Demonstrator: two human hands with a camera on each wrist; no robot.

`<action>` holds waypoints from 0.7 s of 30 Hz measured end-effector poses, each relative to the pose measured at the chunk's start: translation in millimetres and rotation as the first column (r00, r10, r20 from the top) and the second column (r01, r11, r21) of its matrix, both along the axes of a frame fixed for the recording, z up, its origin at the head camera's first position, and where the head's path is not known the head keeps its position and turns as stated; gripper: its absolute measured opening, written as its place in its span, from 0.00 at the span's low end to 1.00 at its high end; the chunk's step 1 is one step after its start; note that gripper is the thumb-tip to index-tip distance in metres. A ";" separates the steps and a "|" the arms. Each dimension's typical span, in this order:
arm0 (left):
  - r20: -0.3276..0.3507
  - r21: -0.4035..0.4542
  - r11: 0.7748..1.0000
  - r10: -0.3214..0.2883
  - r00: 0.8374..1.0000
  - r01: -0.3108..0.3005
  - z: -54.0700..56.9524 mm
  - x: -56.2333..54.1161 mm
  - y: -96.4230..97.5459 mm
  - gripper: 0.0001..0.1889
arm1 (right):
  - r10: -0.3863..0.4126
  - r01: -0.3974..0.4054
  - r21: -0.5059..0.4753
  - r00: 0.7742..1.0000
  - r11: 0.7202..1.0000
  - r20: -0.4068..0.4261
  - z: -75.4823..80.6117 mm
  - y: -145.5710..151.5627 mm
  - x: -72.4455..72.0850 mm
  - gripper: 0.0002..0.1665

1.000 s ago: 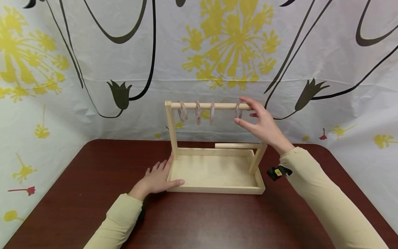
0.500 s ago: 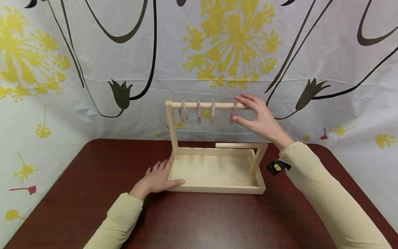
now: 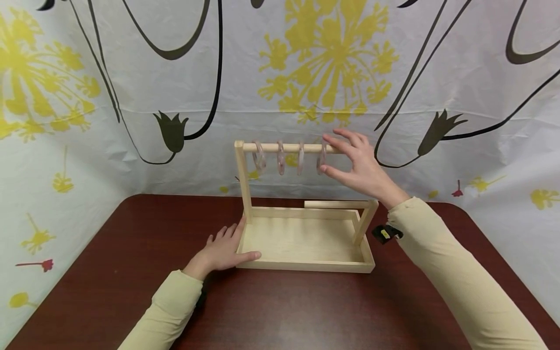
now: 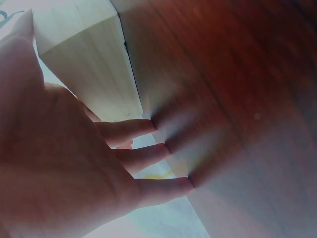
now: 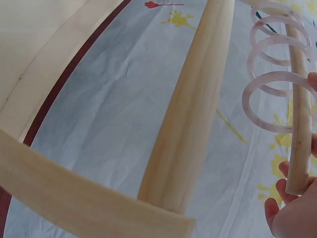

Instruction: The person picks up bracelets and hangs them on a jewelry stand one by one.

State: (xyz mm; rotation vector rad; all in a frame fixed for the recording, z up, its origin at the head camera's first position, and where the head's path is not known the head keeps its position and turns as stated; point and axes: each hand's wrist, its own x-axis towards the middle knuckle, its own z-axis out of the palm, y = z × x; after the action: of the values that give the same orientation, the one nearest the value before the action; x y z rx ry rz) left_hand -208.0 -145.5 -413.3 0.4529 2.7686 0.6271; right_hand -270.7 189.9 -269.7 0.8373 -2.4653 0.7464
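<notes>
A wooden stand has a shallow tray base (image 3: pixel 306 267), a tall left post (image 3: pixel 243 184) and an upper bar (image 3: pixel 290 148). My right hand (image 3: pixel 367 172) pinches a pale pinkish bangle (image 3: pixel 321 158) between thumb and fingertips, and the bar runs through it. Further left, three similar bangles hang apart: one (image 3: pixel 259 158) closest to the post, then a middle one (image 3: pixel 281 158) and another (image 3: pixel 300 158). In the right wrist view the bar passes inside the held bangle (image 5: pixel 246 101). My left hand (image 3: pixel 220 253) rests at the tray's left front corner, fingers spread along its side, thumb over the front rim.
A shorter, lower rod (image 3: pixel 334 204) extends leftward from the short right post (image 3: pixel 365 222). Beneath the stand is a dark reddish wooden table (image 3: pixel 288 311). Behind it hangs a white cloth (image 3: pixel 245 73) printed with flowers.
My right hand has slid the pinched bangle leftward along the upper bar, closer to the other three. My left hand has stayed at the tray corner.
</notes>
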 end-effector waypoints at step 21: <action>0.005 0.005 1.000 -0.003 1.000 0.003 0.4 0.9 1.1 0.57 | 0.007 -0.014 -0.119 0.998 0.993 -0.059 -18.0 38.8 33.2 0.41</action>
State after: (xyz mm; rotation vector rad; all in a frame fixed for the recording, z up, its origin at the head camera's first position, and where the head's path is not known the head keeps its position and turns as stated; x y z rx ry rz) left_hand -207.1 -144.4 -412.9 0.4554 2.7615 0.6344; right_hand -237.5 228.7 -287.7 0.8156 -2.3414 0.8524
